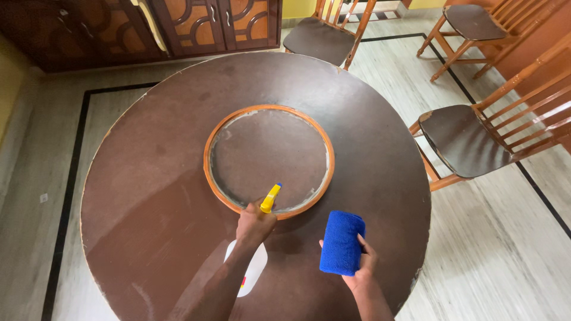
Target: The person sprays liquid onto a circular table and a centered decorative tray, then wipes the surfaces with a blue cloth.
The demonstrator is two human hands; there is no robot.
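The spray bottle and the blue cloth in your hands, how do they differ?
The spray bottle is clear plastic with a yellow nozzle; the blue cloth is soft, fuzzy and folded into a block. The bottle is in the left hand, nozzle aimed at the round mirror; the cloth sits in the right hand, off the mirror. Both are held above the round brown table.

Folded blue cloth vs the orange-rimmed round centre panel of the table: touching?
Apart. The head view shows the folded blue cloth held up in the right hand, with bare brown table between it and the orange-rimmed round panel.
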